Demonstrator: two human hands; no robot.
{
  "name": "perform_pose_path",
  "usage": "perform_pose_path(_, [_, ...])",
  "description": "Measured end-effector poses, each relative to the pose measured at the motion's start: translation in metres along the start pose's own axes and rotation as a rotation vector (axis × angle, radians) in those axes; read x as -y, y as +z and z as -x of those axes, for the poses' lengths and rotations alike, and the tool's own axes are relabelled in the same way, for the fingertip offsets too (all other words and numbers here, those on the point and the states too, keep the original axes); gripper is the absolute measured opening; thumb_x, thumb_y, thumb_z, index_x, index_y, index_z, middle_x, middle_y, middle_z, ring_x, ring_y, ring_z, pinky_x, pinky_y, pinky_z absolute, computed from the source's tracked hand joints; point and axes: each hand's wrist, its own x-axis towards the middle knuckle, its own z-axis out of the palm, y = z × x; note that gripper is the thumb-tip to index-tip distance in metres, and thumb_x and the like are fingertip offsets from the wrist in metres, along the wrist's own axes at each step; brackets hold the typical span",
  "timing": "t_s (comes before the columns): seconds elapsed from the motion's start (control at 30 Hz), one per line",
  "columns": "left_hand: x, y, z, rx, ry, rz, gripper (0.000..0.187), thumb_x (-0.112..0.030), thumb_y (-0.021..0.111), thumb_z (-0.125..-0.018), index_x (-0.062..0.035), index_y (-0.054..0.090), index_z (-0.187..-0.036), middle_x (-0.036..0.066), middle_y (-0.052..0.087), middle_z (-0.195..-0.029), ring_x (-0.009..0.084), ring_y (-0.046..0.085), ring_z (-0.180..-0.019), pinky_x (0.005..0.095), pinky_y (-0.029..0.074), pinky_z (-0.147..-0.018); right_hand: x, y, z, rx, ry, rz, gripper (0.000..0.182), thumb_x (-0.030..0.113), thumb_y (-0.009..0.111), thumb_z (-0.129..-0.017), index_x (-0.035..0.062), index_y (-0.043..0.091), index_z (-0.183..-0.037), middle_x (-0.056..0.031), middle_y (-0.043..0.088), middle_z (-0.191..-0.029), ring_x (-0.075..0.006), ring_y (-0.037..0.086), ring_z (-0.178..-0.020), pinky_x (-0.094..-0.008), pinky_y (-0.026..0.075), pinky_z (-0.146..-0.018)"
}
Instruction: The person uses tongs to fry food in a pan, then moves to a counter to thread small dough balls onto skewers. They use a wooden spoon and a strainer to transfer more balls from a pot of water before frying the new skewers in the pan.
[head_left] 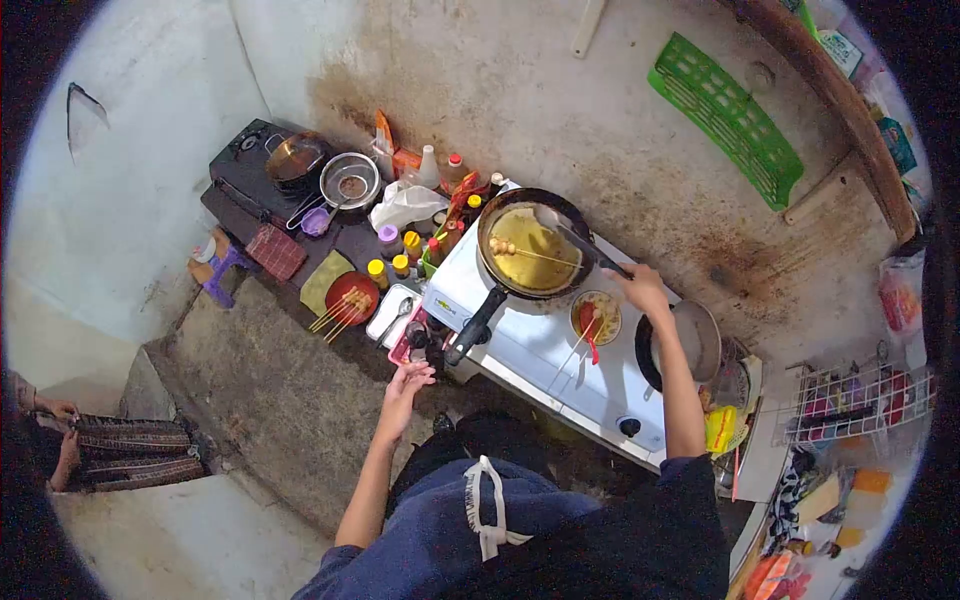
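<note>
My right hand [643, 288] is closed around the dark handle of a spatula [585, 246], whose blade reaches into a frying pan [581, 222]. Yellow liquid, probably oil, fills the pan. A skewer [545, 258] with small round pieces lies in it. The pan sits on the left side of a white gas stove [515, 345]. My left hand [405, 388] is held palm up with fingers apart, below the pan's black handle [477, 325] and not touching it. Between pan and right forearm stands a bowl [596, 318] with red and pale contents, a stick and a red utensil.
A second pan [690, 345] is on the stove's right. Left of the stove are a red plate [352, 297] of skewers, a white tray [394, 312], several bottles [412, 243] and a strainer [350, 181]. A wire basket [860, 405] hangs right. Another person's hands [65, 430] show at far left.
</note>
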Motion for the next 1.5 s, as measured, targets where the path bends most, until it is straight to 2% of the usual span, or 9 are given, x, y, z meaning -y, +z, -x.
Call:
perform_pose_path(0.17, [-0.004,0.000,0.002,-0.029,-0.012,-0.030,0.029,-0.013,0.043,-0.086,0.0019,0.046,-0.110,0.012,0.054,-0.104,0.0182,0.054,-0.093,0.0291,0.039,-0.087,-0.013,0.012,-0.018,0.157,0.085,-0.029,0.051,0.052,0.057,-0.074,0.0023,0.065,-0.081,-0.0047,0.054,-0.052,-0.0144,0.054,-0.045,-0.0294,0.042,-0.047])
perform_pose_path(0.23, [0.000,0.001,0.001,-0.021,-0.016,-0.016,0.028,-0.013,0.043,-0.086,0.0019,0.046,-0.110,0.012,0.054,-0.104,0.0180,0.054,-0.093,0.0291,0.039,-0.087,-0.017,0.026,-0.017,0.181,0.078,-0.153,0.054,0.059,0.053,-0.071,0.0071,0.067,-0.080,-0.0128,0.061,-0.061,-0.0262,0.062,-0.066,-0.0370,0.046,-0.067])
perform_pose_path(0.27, [0.000,0.002,0.000,-0.016,-0.020,0.004,0.028,-0.013,0.043,-0.086,0.0019,0.046,-0.110,0.012,0.054,-0.104,0.0178,0.054,-0.092,0.0290,0.039,-0.087,-0.016,0.024,-0.017,0.178,0.079,-0.156,0.054,0.059,0.053,-0.071,0.0071,0.067,-0.080,-0.0128,0.061,-0.061,-0.0262,0.062,-0.066,-0.0370,0.046,-0.067])
perform_pose_path(0.33, [0.000,0.003,-0.002,-0.010,-0.014,-0.005,0.028,-0.013,0.043,-0.087,0.0019,0.046,-0.110,0.012,0.054,-0.104,0.0177,0.054,-0.093,0.0290,0.039,-0.087,-0.014,0.019,-0.017,0.171,0.133,-0.290,0.051,0.051,0.057,-0.074,0.0013,0.065,-0.081,-0.0042,0.056,-0.056,-0.0126,0.052,-0.041,-0.0273,0.042,-0.044])
perform_pose_path(0.87, [-0.005,0.003,0.000,-0.028,-0.054,-0.034,0.027,-0.011,0.045,-0.084,0.0007,0.047,-0.108,0.010,0.055,-0.102,0.0170,0.053,-0.093,0.0276,0.038,-0.086,-0.002,0.016,-0.019,0.151,0.054,-0.177,0.045,0.048,0.060,-0.073,0.0037,0.067,-0.078,-0.0038,0.056,-0.055,-0.0112,0.052,-0.042,-0.0258,0.040,-0.040])
perform_pose_path(0.97, [-0.005,0.003,0.001,-0.031,-0.039,0.011,0.027,-0.011,0.045,-0.084,0.0011,0.047,-0.108,0.009,0.055,-0.100,0.0162,0.053,-0.093,0.0273,0.038,-0.086,0.006,-0.004,-0.022,0.226,0.156,-0.296,0.045,0.049,0.060,-0.072,0.0046,0.067,-0.076,-0.0033,0.056,-0.055,-0.0109,0.051,-0.042,-0.0257,0.039,-0.038])
perform_pose_path(1.03, [-0.003,0.000,-0.001,-0.026,-0.030,0.004,0.027,-0.011,0.045,-0.084,0.0012,0.047,-0.108,0.009,0.055,-0.100,0.0160,0.053,-0.093,0.0272,0.038,-0.086,-0.001,-0.013,-0.032,0.290,0.079,-0.149,0.059,0.062,0.060,-0.062,0.0042,0.067,-0.071,-0.0068,0.061,-0.057,-0.0134,0.053,-0.042,-0.0265,0.044,-0.044])
perform_pose_path(1.13, [-0.009,0.000,0.001,-0.031,-0.016,-0.002,0.027,-0.011,0.045,-0.084,0.0013,0.047,-0.108,0.008,0.055,-0.099,0.0155,0.053,-0.093,0.0272,0.038,-0.086,-0.003,-0.025,-0.051,0.405,0.068,-0.058,0.047,0.053,0.059,-0.070,0.0066,0.067,-0.070,0.0000,0.059,-0.057,-0.0096,0.050,-0.042,-0.0227,0.036,-0.037])
perform_pose_path(1.5, [0.004,-0.013,0.004,-0.058,0.005,0.000,0.026,-0.009,0.042,-0.085,-0.0004,0.046,-0.109,0.008,0.055,-0.100,0.0156,0.054,-0.091,0.0263,0.039,-0.082,0.010,-0.024,-0.077,0.622,0.086,-0.017,0.040,0.052,0.062,-0.068,0.0118,0.068,-0.069,0.0037,0.059,-0.058,-0.0076,0.051,-0.046,-0.0209,0.034,-0.036])
